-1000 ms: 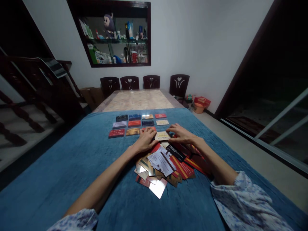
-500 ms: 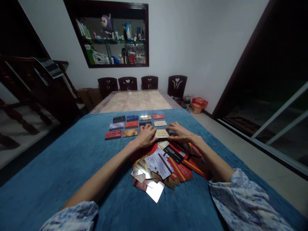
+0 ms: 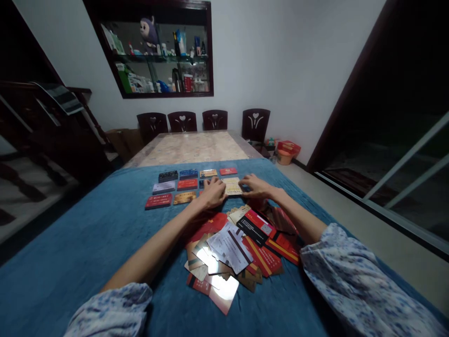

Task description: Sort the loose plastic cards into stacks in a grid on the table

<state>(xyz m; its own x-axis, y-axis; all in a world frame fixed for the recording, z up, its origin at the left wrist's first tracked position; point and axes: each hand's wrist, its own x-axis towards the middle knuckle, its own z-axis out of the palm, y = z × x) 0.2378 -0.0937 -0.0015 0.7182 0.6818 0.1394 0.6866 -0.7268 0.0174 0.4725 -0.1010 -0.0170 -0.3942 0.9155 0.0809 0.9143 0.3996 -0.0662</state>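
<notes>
Head view: a cream card stack sits between my two hands, in line with the right end of the middle row of sorted stacks. My left hand grips its left edge with bent fingers, and my right hand grips its right edge, thumb toward me. I cannot tell whether it rests on the cloth or is slightly raised.

Just nearer to me lies a loose heap of cards, overlapping at all angles: a silver card on top, a black card and several red and brown ones around it, and a shiny card at the near edge.

Past my left hand, the back row runs from a black stack through a blue stack and a gold stack to a red stack. My left hand partly hides the stacks behind it.

All of these are on a blue cloth over the surface, whose far end shows bare. Four dark chairs stand beyond, and a plush toy sits on a shelf in the wall.
</notes>
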